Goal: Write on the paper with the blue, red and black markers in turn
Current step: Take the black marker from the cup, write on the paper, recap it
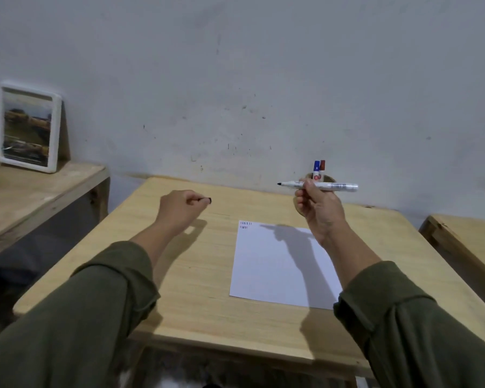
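Observation:
A white sheet of paper (283, 264) lies on the wooden table (185, 281), with two short rows of marks at its top left corner. My right hand (318, 210) is raised above the paper's far edge. It holds an uncapped black marker (333, 186) level, tip pointing left. My left hand (179, 210) hovers over the table left of the paper, closed on the small black cap (209, 201). The blue marker (316, 170) and red marker (322, 168) stand capped in a wooden holder (329, 178) behind my right hand.
A white-framed picture (28, 127) leans against the wall on a wooden shelf (39, 189) at the left. Another wooden table (471, 242) stands at the right edge. The grey wall rises just behind the table.

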Available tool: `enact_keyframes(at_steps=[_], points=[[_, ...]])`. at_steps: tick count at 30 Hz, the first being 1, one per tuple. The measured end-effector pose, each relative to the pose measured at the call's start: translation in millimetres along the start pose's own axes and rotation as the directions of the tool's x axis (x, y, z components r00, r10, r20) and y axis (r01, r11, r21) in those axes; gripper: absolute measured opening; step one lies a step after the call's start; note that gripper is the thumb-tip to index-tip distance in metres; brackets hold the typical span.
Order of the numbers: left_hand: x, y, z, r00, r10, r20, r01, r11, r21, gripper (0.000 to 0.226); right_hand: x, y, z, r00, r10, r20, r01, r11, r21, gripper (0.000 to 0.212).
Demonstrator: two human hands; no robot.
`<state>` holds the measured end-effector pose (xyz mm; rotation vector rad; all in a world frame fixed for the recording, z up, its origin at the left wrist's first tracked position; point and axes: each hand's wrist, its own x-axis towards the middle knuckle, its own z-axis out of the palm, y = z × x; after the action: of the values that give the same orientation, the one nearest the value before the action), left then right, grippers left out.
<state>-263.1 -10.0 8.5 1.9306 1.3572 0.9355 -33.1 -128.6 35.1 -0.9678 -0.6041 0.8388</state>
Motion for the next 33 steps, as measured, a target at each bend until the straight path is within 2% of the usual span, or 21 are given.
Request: enact_keyframes(at_steps=[8,12,17,21,26,29,33], points=[[-0.8,-9.5,45.0,0.997,-0.058,0.041,0.056,0.997,0.054,0.005,4.2,36.9,-0.7,0.996,0.071,-0.056,-0.075,0.994,-0.078,0.008],[2.7,-18.1,55.9,0.994,-0.060,0.095,0.048,0.991,0.121,0.006,10.6,51.7,-3.5,0.991,0.099,-0.090,-0.110,0.987,-0.121,0.010],[2.4,-29.0,62.0,0.992,-0.030,0.125,0.011,0.988,0.151,0.024,20.0,65.0,-5.8,0.987,0.119,-0.110,-0.133,0.982,-0.133,0.010],[0.6,-30.2,69.7,0.993,0.071,0.091,-0.091,0.967,0.237,0.057,25.8,73.8,-4.2,0.981,0.141,-0.136,-0.166,0.968,-0.190,0.004],[-6.8,-20.8,80.5,0.979,0.170,0.114,-0.196,0.940,0.280,0.082,29.0,80.3,0.7,0.982,0.135,-0.130,-0.161,0.962,-0.219,0.002],[-11.4,-21.6,82.3,0.970,0.221,0.104,-0.243,0.915,0.322,0.079,29.4,81.9,1.0,0.983,0.131,-0.132,-0.158,0.960,-0.230,0.003],[-24.3,-27.9,86.6,0.941,0.314,0.122,-0.337,0.867,0.367,0.053,28.4,86.6,-0.4,0.981,0.123,-0.149,-0.159,0.953,-0.258,0.006]])
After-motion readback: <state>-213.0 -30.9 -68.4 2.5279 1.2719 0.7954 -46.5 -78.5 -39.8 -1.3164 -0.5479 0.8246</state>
